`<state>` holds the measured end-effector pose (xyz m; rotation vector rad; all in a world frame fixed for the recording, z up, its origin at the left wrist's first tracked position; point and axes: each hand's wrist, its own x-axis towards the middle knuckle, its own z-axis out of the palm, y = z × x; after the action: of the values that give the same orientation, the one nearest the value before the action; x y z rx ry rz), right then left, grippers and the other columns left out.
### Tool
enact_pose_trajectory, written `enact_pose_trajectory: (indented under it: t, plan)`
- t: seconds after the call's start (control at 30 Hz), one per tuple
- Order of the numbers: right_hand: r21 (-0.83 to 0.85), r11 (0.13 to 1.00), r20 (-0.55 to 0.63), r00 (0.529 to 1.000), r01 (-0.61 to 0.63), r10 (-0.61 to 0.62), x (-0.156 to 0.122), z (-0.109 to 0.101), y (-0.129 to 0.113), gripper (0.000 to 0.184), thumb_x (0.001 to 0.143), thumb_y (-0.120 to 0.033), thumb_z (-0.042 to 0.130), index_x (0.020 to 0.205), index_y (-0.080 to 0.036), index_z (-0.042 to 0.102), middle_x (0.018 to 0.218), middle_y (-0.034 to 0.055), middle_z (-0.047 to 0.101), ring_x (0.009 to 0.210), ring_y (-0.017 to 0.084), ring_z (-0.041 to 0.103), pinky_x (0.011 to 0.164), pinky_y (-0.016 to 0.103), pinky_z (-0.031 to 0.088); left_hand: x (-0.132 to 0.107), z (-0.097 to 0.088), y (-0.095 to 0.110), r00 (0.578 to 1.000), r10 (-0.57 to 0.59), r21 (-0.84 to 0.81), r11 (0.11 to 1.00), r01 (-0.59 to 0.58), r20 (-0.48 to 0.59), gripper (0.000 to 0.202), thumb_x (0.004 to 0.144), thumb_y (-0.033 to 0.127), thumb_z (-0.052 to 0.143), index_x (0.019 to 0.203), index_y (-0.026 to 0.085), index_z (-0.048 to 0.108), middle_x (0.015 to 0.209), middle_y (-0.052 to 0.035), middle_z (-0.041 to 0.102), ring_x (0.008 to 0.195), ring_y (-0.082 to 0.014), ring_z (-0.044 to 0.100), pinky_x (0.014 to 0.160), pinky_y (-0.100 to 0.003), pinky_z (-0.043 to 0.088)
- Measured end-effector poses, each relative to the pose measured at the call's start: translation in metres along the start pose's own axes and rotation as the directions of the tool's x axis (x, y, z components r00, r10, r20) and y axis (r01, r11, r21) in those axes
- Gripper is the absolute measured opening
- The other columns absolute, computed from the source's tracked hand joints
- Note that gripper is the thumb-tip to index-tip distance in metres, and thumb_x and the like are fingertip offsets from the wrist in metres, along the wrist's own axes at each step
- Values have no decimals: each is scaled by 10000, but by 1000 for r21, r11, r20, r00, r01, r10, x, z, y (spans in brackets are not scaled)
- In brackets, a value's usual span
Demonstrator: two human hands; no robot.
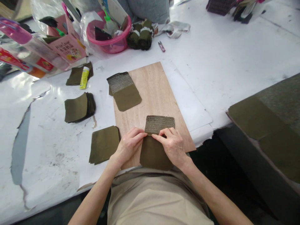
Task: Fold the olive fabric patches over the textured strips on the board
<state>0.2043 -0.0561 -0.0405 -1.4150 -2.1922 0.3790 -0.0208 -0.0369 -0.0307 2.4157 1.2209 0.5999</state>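
Observation:
An olive-green fabric piece with a grey-brown textured upper part lies at the near edge of a plywood board. Both my hands pinch along the seam between its plain and textured parts. My left hand has thumb and fingertips closed at the seam's left end. Just beside it, my right hand presses the seam with bent fingers, its palm over the fabric's right side. Farther up the board rests a similar two-part fabric piece, overlapping the board's left edge.
Left of the board lie stacks of olive fabric pieces and a yellow tube on another pile. A pink basket, rolled dark-green bundles and small thread snips sit at the back. More olive fabric is at right.

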Motion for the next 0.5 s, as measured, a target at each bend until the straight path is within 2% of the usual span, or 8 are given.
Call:
enact_pose_trajectory:
  t: [0.2,0.5]
  plan:
    - [-19,1000,17,1000,-4,5,1,-1,0,284,915,-189,593,1130,-352,682,914,4,613,884,166,471,774,308,347,3,-2,5,1000,-18,-27,999,17,-15,210,921,183,531,1118,191,603,1036,-63,624,938,-159,592,832,-294,512]
    - [-34,999,6,1000,-4,4,1,-1,0,271,917,-194,594,1113,-352,692,903,3,612,868,156,477,768,305,350,-2,3,-2,998,49,97,994,-45,-37,194,936,162,496,1063,201,638,981,-58,633,893,-157,585,738,-262,500]
